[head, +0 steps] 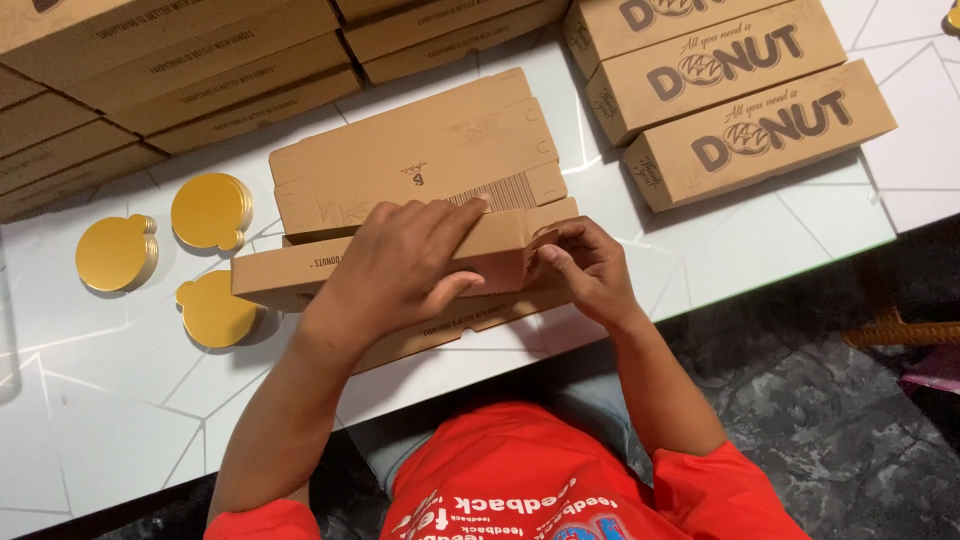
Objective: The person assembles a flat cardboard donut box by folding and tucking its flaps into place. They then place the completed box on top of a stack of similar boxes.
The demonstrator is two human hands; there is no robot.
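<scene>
A flat brown cardboard box blank (420, 160) lies on the white table (120, 400), partly folded up along its near side. My left hand (400, 265) presses on the raised long side wall, fingers spread over its top edge. My right hand (585, 265) pinches the flap at the right end of that wall. Both forearms reach in from the bottom, in red sleeves.
Three stacks of round gold cake boards (212, 210) (117, 253) (215, 310) lie left of the box. Finished long brown boxes (760, 125) are stacked at the back right, more (180, 70) at the back left. The table's edge drops to dark floor (850, 420) at right.
</scene>
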